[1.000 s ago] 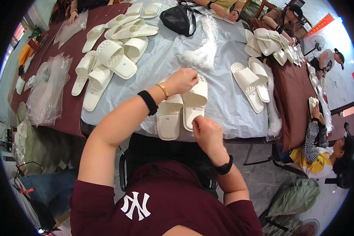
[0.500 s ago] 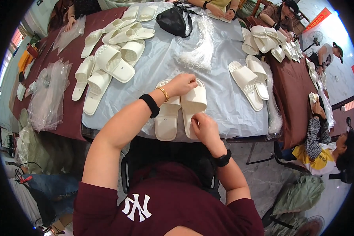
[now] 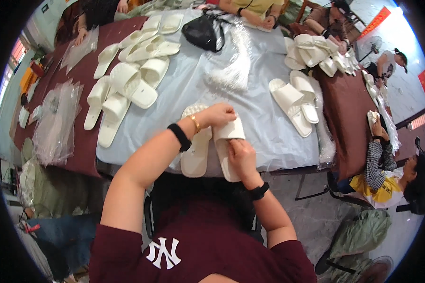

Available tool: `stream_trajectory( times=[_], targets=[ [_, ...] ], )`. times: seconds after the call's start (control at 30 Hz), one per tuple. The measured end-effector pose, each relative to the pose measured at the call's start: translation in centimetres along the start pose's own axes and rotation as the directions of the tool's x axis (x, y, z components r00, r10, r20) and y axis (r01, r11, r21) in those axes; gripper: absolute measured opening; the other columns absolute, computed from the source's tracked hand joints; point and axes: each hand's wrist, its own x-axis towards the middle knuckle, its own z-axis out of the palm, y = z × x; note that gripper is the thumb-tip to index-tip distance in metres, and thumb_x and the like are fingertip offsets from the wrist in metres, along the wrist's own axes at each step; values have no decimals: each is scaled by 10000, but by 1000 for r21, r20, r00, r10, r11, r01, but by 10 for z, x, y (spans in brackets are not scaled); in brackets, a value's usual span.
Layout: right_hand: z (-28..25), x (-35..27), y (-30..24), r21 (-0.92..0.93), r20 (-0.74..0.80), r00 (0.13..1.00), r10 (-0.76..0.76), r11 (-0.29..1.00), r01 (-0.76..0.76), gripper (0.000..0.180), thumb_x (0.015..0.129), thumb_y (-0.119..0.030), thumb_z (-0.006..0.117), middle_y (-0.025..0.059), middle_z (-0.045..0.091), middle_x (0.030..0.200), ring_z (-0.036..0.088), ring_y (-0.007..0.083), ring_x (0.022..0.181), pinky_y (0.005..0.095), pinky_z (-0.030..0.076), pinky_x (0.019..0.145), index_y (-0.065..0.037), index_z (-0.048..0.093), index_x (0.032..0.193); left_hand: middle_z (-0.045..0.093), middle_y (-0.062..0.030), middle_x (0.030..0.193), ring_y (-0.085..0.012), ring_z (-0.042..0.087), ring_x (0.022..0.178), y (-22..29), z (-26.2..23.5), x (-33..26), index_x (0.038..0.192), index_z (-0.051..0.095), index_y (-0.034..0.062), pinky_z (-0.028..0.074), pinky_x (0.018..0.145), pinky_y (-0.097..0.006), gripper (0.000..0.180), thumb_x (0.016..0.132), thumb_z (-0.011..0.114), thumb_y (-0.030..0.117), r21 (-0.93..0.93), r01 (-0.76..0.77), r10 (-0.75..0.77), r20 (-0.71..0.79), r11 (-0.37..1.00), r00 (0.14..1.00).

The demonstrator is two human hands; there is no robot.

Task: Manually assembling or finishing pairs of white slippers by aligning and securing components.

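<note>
A pair of cream slide slippers lies before me at the table's near edge: a left slipper point(image 3: 194, 158) and a right slipper point(image 3: 229, 133), turned slightly apart at the heels. My left hand point(image 3: 220, 114) is closed in a pinch over the toe end of the right slipper; what it holds is too small to make out. At the strap's near opening on that slipper, my right hand point(image 3: 243, 153) is closed, fingertips at the opening. Whatever it pinches is hidden. My left forearm covers part of the left slipper's strap.
A bundle of white strings point(image 3: 233, 73) and a black bag point(image 3: 204, 32) lie beyond the slippers. More cream slippers point(image 3: 143, 87) are grouped at left, with another pair point(image 3: 290, 101) at right. Clear plastic bags point(image 3: 57, 122) rest on the dark red cloth. Other people work around the table.
My right hand has moved up to the strap opening of the right slipper. My left hand stays pinched over its toe end. The right slipper's heel has swung slightly.
</note>
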Motion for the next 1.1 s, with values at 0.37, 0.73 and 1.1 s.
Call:
stream_trajectory(
  times=[0.37,0.73,1.1],
  targets=[
    [-4,-3,-1,218,-138,990,-4,975,35,169,788,-61,626,136,647,790,634,284,688,369,510,618,-52,658,954,572,-3,808,-94,500,749,8,9,-13,881,606,19,436,668,-253,179,887,594,197,-133,-41,15,-192,990,981],
    [20,72,12,627,48,955,294,735,-258,194,873,-101,572,126,685,908,642,199,770,307,499,693,9,662,1006,550,27,790,-65,492,730,-14,3,-44,917,591,29,419,649,-230,123,909,580,151,-72,-247,223,-244,966,944],
    [31,81,23,880,126,944,305,405,-249,103,900,-64,585,47,673,897,603,97,815,237,482,742,15,643,930,618,-6,771,-73,521,698,-8,3,-44,904,637,4,438,633,-235,152,884,616,153,-189,-218,139,-361,958,922]
  ],
)
